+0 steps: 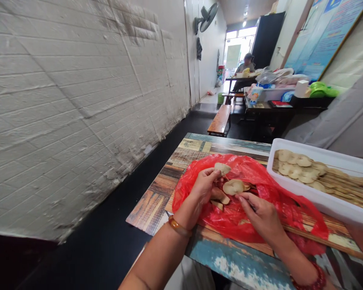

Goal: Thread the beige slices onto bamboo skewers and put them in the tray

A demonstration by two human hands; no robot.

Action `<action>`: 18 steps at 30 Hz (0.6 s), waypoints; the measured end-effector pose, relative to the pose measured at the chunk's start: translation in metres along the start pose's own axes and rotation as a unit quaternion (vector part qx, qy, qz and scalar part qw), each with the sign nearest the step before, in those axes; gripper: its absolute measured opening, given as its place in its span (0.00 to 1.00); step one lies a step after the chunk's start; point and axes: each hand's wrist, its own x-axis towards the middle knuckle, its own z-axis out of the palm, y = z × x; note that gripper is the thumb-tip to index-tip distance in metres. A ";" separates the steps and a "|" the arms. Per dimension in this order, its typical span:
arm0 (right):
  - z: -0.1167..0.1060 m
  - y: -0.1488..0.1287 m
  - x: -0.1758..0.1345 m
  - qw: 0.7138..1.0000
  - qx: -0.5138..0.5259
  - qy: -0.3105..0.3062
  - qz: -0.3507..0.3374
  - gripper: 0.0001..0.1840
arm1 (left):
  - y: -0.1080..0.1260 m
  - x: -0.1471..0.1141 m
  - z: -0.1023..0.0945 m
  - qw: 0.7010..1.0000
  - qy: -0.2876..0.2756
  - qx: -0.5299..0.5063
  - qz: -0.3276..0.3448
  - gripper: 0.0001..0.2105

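Observation:
My left hand (207, 183) pinches a pale, thin round slice (222, 168), perhaps potato, above a spread red plastic bag (245, 165). Just to its right, my right hand (258, 209) is closed at the fingertips on a thin skewer, mostly hidden by the fingers. Another pale slice (233, 187) sits right by those fingertips and seems to be on the skewer. More loose slices (220, 196) lie on the bag between and below the hands. Long thin sticks (323, 240) stretch across the table beneath my right forearm.
A white plastic box (314, 151) at the right holds rows of skewered slices (299, 167). The patchwork wood-print table (157, 201) stands near a white brick-pattern wall (78, 100). Beyond are a bench (220, 119), a loaded table (261, 105) and a seated person (245, 70).

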 end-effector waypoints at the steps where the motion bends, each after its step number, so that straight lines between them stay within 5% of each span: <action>1: 0.000 0.001 0.000 1.000 -0.008 0.003 -0.006 0.15 | 0.000 0.000 0.001 1.000 0.001 -0.003 -0.003 0.15; 18: -0.001 0.008 -0.001 0.998 -0.032 0.002 -0.055 0.14 | -0.003 0.001 -0.004 0.999 -0.002 -0.026 -0.021 0.10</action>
